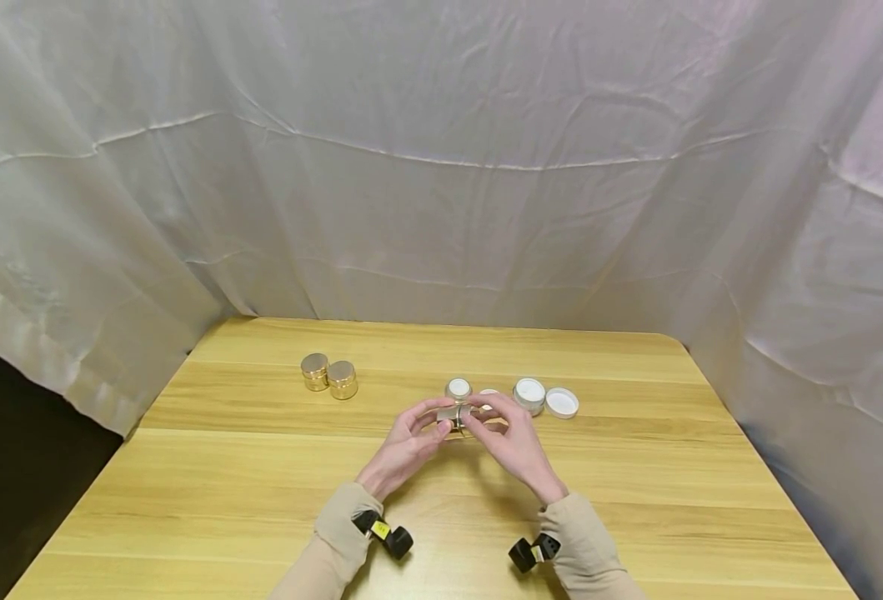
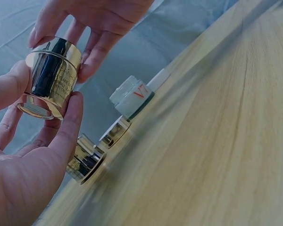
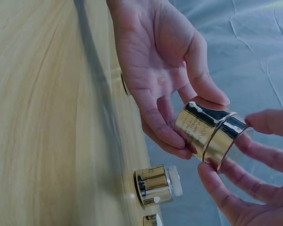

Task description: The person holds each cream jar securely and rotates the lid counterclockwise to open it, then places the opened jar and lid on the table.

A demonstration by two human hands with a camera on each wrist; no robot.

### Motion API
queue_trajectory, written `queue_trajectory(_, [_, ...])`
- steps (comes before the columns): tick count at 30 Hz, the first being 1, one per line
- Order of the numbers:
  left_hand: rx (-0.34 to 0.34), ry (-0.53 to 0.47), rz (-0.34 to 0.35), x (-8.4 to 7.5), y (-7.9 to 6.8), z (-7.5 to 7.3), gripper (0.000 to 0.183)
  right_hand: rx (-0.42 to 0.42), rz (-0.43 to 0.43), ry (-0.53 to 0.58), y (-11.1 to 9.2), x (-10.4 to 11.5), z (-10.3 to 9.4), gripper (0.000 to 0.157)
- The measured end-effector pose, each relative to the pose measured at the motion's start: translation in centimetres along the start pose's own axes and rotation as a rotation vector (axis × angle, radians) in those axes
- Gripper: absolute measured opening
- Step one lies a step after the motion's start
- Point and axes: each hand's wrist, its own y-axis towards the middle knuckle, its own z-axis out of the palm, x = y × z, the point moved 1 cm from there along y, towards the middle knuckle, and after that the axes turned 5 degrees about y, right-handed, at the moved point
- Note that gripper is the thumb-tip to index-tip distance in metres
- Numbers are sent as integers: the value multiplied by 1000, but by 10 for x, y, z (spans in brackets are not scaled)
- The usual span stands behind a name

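Just below the centre of the frame, we see a person hold a shiny gold jar [image 1: 449, 414] tilted above the wood-grain worktop [image 1: 223, 475], the left grip [image 1: 405, 452] pinching its printed body between thumb and fingers, the right grip [image 1: 512, 443] holding the other end by its gold cap [image 3: 230, 137], which meets the body along a seam. Just beyond the fingers we find an open jar with a white top [image 1: 459, 388] and, to its right, a lid partly hidden by the right grip; further right, we note a white jar [image 1: 529, 395], with orange lettering in the left wrist view, just beside a white lid [image 1: 562, 403]. At the worktop's upper left we spot two capped gold jars [image 1: 343, 380] side by side, a pale curtain [image 1: 441, 225] hanging behind
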Motion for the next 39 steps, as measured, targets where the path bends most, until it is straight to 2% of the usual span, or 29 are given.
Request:
queue_trajectory(9, [5, 1, 9, 1, 0, -1, 45, 69, -83, 51, 1, -1, -2, 31])
queue_trajectory(13, [7, 8, 13, 2, 1, -1, 49, 48, -50, 32, 1, -1, -1, 32])
queue_trajectory(20, [-1, 47, 13, 4, 1, -2, 52, -39, 55, 12, 0, -1, 0, 30])
queue_trajectory(29, [-2, 15, 4, 2, 1, -1, 50, -47, 47, 17, 1, -1, -1, 24])
queue_trajectory(39, [3, -14, 13, 2, 0, -1, 48, -2, -20, 24, 0, 0, -2, 29])
